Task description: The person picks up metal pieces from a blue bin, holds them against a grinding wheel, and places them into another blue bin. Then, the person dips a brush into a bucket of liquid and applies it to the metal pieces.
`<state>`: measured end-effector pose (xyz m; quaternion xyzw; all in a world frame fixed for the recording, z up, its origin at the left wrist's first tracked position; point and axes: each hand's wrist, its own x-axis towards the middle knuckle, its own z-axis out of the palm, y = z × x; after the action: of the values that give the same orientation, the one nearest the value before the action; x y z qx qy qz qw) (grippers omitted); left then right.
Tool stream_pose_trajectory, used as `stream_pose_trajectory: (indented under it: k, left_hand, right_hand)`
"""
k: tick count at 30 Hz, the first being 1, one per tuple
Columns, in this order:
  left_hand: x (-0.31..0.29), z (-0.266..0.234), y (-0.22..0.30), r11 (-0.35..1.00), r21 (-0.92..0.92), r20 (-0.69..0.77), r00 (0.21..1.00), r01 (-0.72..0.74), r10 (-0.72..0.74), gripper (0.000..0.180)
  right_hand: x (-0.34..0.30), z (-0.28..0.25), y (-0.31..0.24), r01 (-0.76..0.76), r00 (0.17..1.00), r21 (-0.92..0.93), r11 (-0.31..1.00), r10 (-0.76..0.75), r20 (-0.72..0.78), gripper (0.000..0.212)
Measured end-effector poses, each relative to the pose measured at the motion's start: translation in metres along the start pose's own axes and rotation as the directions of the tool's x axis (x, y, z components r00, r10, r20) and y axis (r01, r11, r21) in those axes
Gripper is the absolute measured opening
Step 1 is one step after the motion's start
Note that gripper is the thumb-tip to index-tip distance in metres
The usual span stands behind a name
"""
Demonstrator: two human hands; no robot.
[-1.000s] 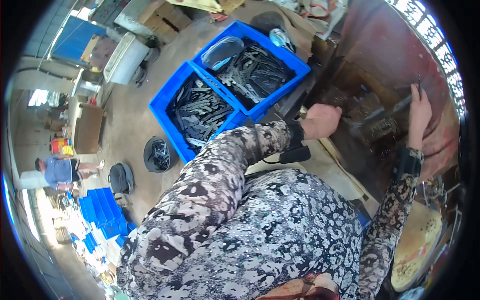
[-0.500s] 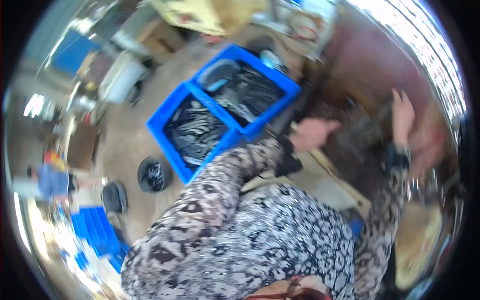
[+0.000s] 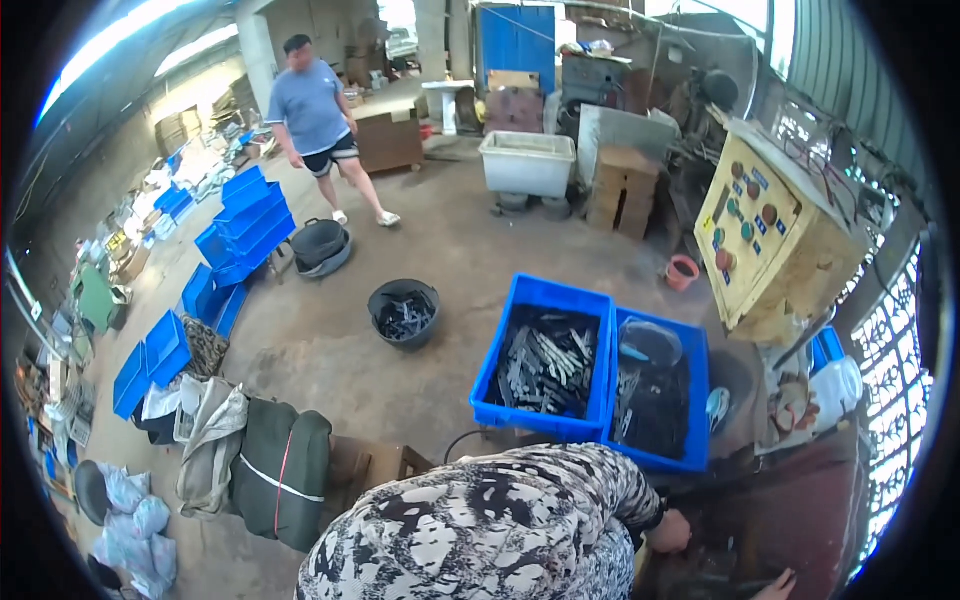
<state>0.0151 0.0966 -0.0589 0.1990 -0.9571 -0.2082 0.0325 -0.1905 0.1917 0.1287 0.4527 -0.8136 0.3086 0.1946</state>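
My left hand (image 3: pixel 670 531) is low at the right, just beyond the patterned sleeve's cuff, over a dark work area beside a reddish-brown surface (image 3: pixel 795 505). It looks rounded, but its fingers are too small and turned away to read. Only part of my right hand (image 3: pixel 777 587) shows at the bottom edge, its fingers stretched out and nothing seen in them. Beyond my left arm, a blue crate (image 3: pixel 481 405) holds many dark and silvery metal strips. Against it stands a second blue crate (image 3: pixel 697 400), with dark strips and a greyish, rounded container (image 3: pixel 650 343) inside.
A black bucket (image 3: pixel 405 342) of strips stands on the floor. At the right is a yellowish control box (image 3: pixel 750 235) with buttons. A person (image 3: pixel 318 110) walks at the back left near stacked blue bins (image 3: pixel 245 215). A dark green bundle (image 3: pixel 285 470) lies at my left.
The view has swung left and up, bringing the walking person and control box into clear sight. Both hands now sit lower in the picture, the right one mostly cut off.
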Motion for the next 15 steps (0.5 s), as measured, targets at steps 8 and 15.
stream_pose_trajectory:
  k: [8, 15]
  left_hand:
    - [0.006, 0.012, -0.008, 0.996, -0.086, -0.093, 0.996, -0.017, 0.009, 0.019]
    - [0.003, 0.009, -0.010, 1.000, -0.021, -0.101, 0.995, -0.004, 0.002, 0.017]
  right_hand:
    - [0.006, 0.015, 0.012, 0.010, 0.998, -0.001, 1.000, -0.010, -0.061, 0.043]
    - [0.008, 0.021, 0.016, 0.019, 0.999, -0.003, 1.000, -0.019, -0.045, 0.043]
